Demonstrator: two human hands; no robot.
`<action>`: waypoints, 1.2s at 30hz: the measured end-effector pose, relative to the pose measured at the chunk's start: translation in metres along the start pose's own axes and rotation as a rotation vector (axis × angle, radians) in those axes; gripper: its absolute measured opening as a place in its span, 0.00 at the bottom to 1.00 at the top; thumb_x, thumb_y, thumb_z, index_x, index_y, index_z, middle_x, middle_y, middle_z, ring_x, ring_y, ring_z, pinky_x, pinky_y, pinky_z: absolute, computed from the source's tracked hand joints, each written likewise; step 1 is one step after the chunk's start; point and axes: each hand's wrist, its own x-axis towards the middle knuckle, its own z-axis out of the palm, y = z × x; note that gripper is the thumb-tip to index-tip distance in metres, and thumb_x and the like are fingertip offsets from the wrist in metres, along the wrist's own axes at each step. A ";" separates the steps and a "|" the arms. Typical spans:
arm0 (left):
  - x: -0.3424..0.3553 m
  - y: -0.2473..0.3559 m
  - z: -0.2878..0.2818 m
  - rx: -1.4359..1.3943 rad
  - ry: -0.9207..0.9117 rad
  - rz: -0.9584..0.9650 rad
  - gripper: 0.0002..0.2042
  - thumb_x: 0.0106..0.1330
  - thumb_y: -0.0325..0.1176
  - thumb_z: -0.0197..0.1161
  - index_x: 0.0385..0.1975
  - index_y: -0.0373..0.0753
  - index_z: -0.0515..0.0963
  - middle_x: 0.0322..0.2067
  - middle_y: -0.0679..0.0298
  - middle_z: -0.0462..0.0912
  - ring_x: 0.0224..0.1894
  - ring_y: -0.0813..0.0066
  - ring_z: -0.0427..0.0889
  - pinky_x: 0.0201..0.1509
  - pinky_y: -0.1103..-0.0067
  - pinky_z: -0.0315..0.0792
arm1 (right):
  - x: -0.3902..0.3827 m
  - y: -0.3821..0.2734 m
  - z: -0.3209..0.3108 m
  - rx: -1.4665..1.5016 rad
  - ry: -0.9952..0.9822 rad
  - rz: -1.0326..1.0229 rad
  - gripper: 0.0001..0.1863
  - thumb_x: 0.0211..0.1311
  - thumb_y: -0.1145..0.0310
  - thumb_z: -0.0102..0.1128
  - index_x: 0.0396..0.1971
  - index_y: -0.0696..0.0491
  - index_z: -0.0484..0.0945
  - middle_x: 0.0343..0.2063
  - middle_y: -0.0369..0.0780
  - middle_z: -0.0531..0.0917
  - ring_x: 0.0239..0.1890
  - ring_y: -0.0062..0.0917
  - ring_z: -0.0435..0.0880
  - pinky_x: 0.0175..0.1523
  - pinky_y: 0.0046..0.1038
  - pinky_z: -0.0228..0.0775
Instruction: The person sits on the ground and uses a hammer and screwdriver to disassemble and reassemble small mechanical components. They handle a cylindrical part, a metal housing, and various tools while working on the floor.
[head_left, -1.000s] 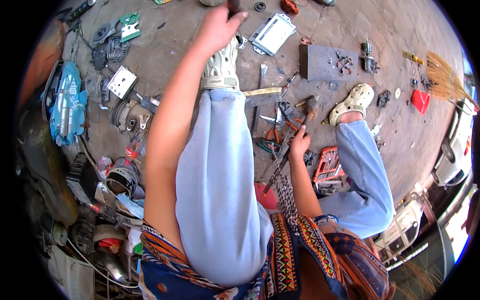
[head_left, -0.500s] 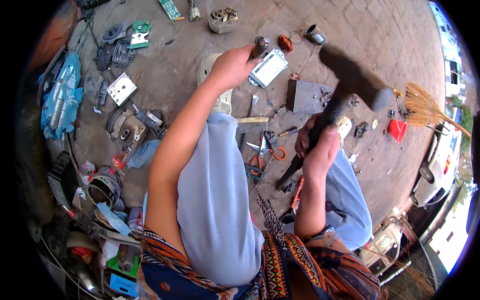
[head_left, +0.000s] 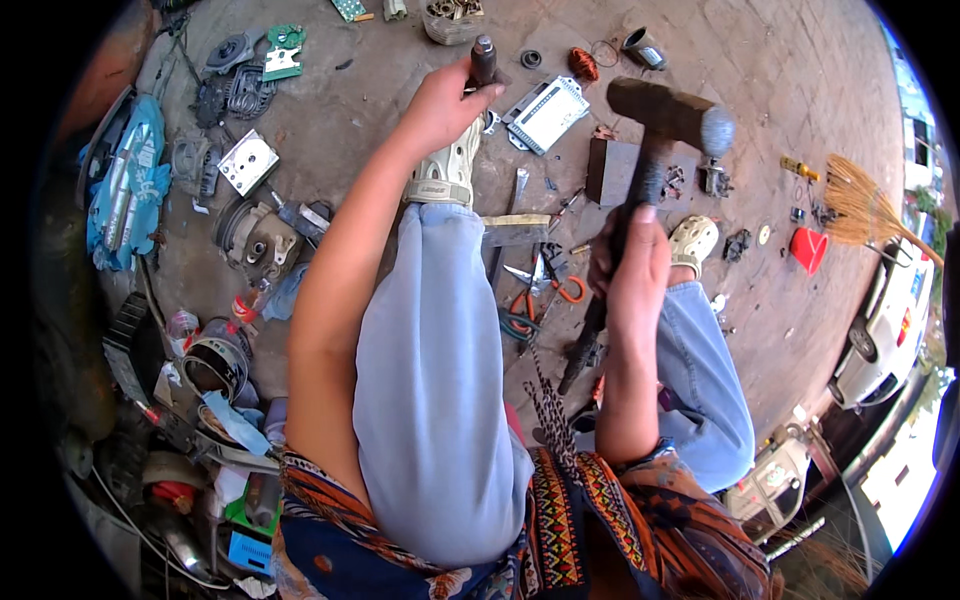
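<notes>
My left hand (head_left: 448, 108), over the white clog on my left foot (head_left: 445, 170), grips a short metal punch-like tool (head_left: 483, 62) held upright. My right hand (head_left: 630, 265) is wrapped round the long dark handle of a heavy hammer (head_left: 660, 105), its head raised toward the camera above a dark metal block (head_left: 610, 170). A white slotted device (head_left: 548, 113) lies just right of the punch. Scissors and orange-handled pliers (head_left: 570, 290) lie on the ground between my legs.
Scattered parts surround me: a green circuit board (head_left: 285, 52), a blue bag (head_left: 128, 185), a dismantled motor housing (head_left: 258, 245) and piled junk (head_left: 205, 370) at left. At right are a straw broom (head_left: 855, 200), a red container (head_left: 810, 248) and a parked white car (head_left: 870, 320).
The hammer has risen from low between my legs toward the camera, then shifted slightly forward and left. My left hand dipped, then moved forward again with its tool.
</notes>
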 end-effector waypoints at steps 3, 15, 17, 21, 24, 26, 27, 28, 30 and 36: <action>0.002 0.000 -0.002 0.038 -0.044 -0.034 0.11 0.61 0.34 0.60 0.39 0.34 0.75 0.35 0.60 0.82 0.38 0.72 0.79 0.45 0.75 0.71 | -0.001 -0.014 -0.001 -0.006 -0.005 -0.039 0.23 0.70 0.50 0.37 0.26 0.55 0.67 0.11 0.30 0.63 0.11 0.11 0.59 0.15 0.17 0.48; -0.006 0.005 -0.002 0.065 -0.006 -0.035 0.09 0.62 0.33 0.60 0.39 0.37 0.77 0.31 0.63 0.82 0.34 0.76 0.78 0.43 0.77 0.71 | 0.006 -0.033 0.009 -0.084 -0.077 -0.115 0.23 0.71 0.51 0.36 0.25 0.55 0.66 0.11 0.31 0.64 0.11 0.13 0.61 0.15 0.17 0.51; -0.009 0.009 0.000 0.071 0.006 -0.004 0.10 0.61 0.33 0.60 0.38 0.36 0.76 0.30 0.59 0.81 0.34 0.68 0.78 0.41 0.74 0.71 | 0.004 -0.039 0.009 -0.067 -0.098 -0.177 0.23 0.71 0.52 0.36 0.25 0.55 0.66 0.11 0.31 0.65 0.11 0.13 0.61 0.15 0.17 0.52; -0.015 0.014 0.011 0.074 0.036 0.043 0.11 0.59 0.34 0.60 0.38 0.36 0.72 0.29 0.49 0.79 0.34 0.49 0.77 0.37 0.67 0.70 | -0.009 -0.069 0.011 0.107 -0.114 -0.342 0.28 0.67 0.44 0.38 0.30 0.58 0.66 0.12 0.33 0.66 0.10 0.13 0.61 0.14 0.16 0.51; -0.014 0.022 0.015 0.097 0.017 0.015 0.12 0.59 0.34 0.60 0.40 0.37 0.72 0.28 0.48 0.79 0.34 0.47 0.77 0.37 0.64 0.70 | -0.017 -0.074 0.006 0.251 -0.223 -0.570 0.32 0.62 0.38 0.42 0.27 0.58 0.66 0.14 0.36 0.68 0.10 0.15 0.63 0.13 0.15 0.53; -0.011 0.024 0.021 0.146 0.007 0.018 0.12 0.59 0.34 0.59 0.39 0.37 0.72 0.29 0.49 0.79 0.35 0.47 0.77 0.37 0.64 0.70 | -0.020 -0.052 0.008 -0.029 -0.055 -0.581 0.28 0.63 0.44 0.45 0.26 0.60 0.68 0.15 0.39 0.70 0.13 0.19 0.68 0.17 0.21 0.57; -0.010 0.028 0.022 0.165 0.001 0.037 0.12 0.59 0.34 0.59 0.40 0.37 0.72 0.29 0.49 0.79 0.35 0.47 0.77 0.37 0.64 0.70 | -0.019 -0.040 0.010 -0.231 0.028 -0.610 0.26 0.64 0.47 0.47 0.26 0.60 0.68 0.15 0.40 0.71 0.15 0.21 0.70 0.19 0.24 0.59; -0.012 0.027 0.025 0.158 0.053 0.032 0.12 0.59 0.34 0.59 0.40 0.37 0.72 0.29 0.49 0.79 0.35 0.46 0.77 0.37 0.64 0.70 | -0.007 -0.025 0.012 -0.408 0.018 -0.527 0.24 0.65 0.51 0.48 0.26 0.61 0.69 0.15 0.40 0.71 0.17 0.22 0.70 0.22 0.26 0.60; -0.009 0.025 0.025 0.143 0.160 0.028 0.12 0.59 0.35 0.58 0.40 0.38 0.73 0.30 0.49 0.79 0.35 0.46 0.77 0.37 0.64 0.71 | 0.019 -0.005 0.020 -0.613 -0.115 -0.209 0.19 0.67 0.58 0.48 0.27 0.62 0.69 0.15 0.41 0.70 0.19 0.22 0.69 0.26 0.30 0.62; -0.026 0.025 0.027 0.222 0.011 0.069 0.11 0.58 0.34 0.60 0.38 0.36 0.73 0.31 0.51 0.79 0.36 0.49 0.77 0.38 0.68 0.70 | -0.017 -0.032 -0.001 -0.137 -0.144 -0.167 0.22 0.70 0.53 0.42 0.25 0.57 0.69 0.15 0.30 0.68 0.16 0.13 0.63 0.20 0.19 0.54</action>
